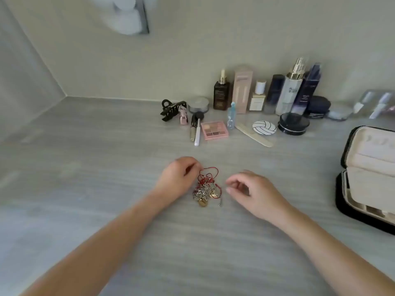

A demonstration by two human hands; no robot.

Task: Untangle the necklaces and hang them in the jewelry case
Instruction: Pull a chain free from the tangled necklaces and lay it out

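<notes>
Surface (pixel 192 253): grey and wood-grained; my two forearms reach out over it from the near edge.
Gold pendant (pixel 202 202): the nearest part of the tangle, lying flat on the surface.
Tangle of necklaces (pixel 205 190): a small heap of silver chain and red cord between my hands. Its long axis runs away from me, pendant end near and red loop far.
Right grip (pixel 254 189): fingers loosely curled and holding nothing, just beside the tangle's right flank and not touching it.
Left grip (pixel 179 176): at the tangle's far left corner; the fingertips seem to pinch the red cord (pixel 212 170) where its loop rises, though blur hides the exact contact.
Relation that matters: my left has the far end, so I judge the free right, level with the heap's middle, should pin or tease the chains while the cord draws away.
Jewelry case (pixel 363 182): open, well to the right, nearer my right grip.
Far edge: hair claw (pixel 171 111), eyeshadow palette (pixel 214 130), and bottles (pixel 286 92) along the wall.
</notes>
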